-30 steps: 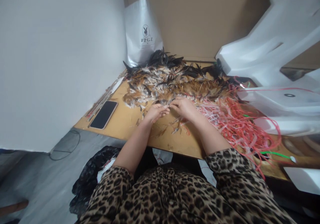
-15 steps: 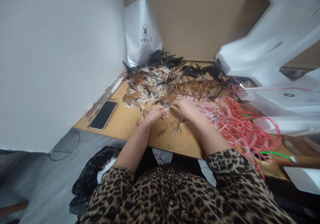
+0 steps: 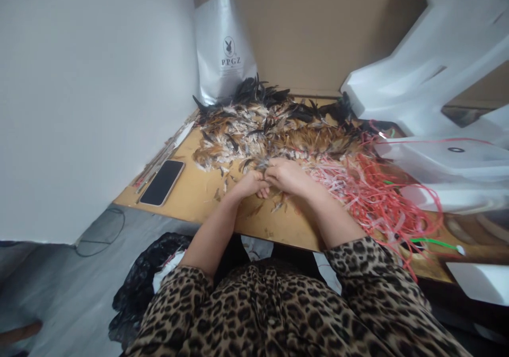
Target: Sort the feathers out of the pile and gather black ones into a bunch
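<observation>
My left hand (image 3: 254,183) is closed, its fingers pinching a small bunch of dark and brown feathers (image 3: 260,163) whose tips stick out on the far side. Pressed up against it, my right hand (image 3: 287,174) is closed too, with its fingertips at the base of the same bunch; the exact grip is hidden. Just beyond both hands lies a wide heap of brown, white and black feathers (image 3: 314,134). A few loose feathers (image 3: 279,203) are scattered on the tabletop in front of them.
A tangle of red and pink plastic strips (image 3: 382,198) covers the table's right side. At the left lies a phone (image 3: 162,182) near thin sticks (image 3: 165,150). A silver bag (image 3: 225,49) stands at the back. White machine parts (image 3: 421,65) rise at the right; a black plastic bag (image 3: 143,277) sits below.
My right hand has moved left and closed in against my left hand at the feather bunch. The view has shifted very slightly; the heap looks unchanged.
</observation>
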`<control>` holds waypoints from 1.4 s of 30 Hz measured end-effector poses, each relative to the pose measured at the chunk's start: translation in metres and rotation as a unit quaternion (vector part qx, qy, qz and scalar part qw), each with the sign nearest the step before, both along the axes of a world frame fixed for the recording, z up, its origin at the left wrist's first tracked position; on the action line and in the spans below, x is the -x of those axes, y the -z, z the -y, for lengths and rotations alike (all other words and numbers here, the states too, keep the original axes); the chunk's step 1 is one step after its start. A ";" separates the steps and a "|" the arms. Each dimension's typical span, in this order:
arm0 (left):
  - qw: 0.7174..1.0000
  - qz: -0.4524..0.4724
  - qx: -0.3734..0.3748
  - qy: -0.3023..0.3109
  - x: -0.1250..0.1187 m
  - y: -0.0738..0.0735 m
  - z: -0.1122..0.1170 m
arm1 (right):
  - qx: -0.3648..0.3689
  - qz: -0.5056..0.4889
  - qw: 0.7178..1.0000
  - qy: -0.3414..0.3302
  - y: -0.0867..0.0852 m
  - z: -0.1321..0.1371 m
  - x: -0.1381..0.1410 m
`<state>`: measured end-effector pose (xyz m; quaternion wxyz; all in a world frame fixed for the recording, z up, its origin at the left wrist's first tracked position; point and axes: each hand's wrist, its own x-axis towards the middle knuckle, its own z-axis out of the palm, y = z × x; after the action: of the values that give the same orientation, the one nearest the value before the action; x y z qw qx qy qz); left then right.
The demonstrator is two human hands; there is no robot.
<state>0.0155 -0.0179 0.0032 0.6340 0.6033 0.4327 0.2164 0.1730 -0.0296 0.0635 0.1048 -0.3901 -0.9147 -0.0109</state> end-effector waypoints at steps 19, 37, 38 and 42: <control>0.990 0.102 -0.072 -0.071 -0.003 -0.014 0.005 | 0.330 -0.357 0.873 0.044 0.039 -0.036 -0.027; 0.967 0.088 -0.022 -0.236 -0.003 0.005 -0.012 | 0.005 -0.169 0.984 0.061 0.033 -0.013 -0.001; 0.968 0.082 -0.023 -0.234 -0.003 0.006 -0.011 | -0.009 -0.143 0.988 0.057 0.032 -0.011 0.001; 0.978 0.037 -0.049 -0.201 -0.003 0.007 -0.008 | -0.040 -0.060 0.997 0.030 0.031 -0.004 0.007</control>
<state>0.0180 -0.0094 -0.0036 0.5629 0.5263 0.5097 0.3826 0.1655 -0.0260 0.0325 0.1747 -0.4132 -0.8933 -0.0276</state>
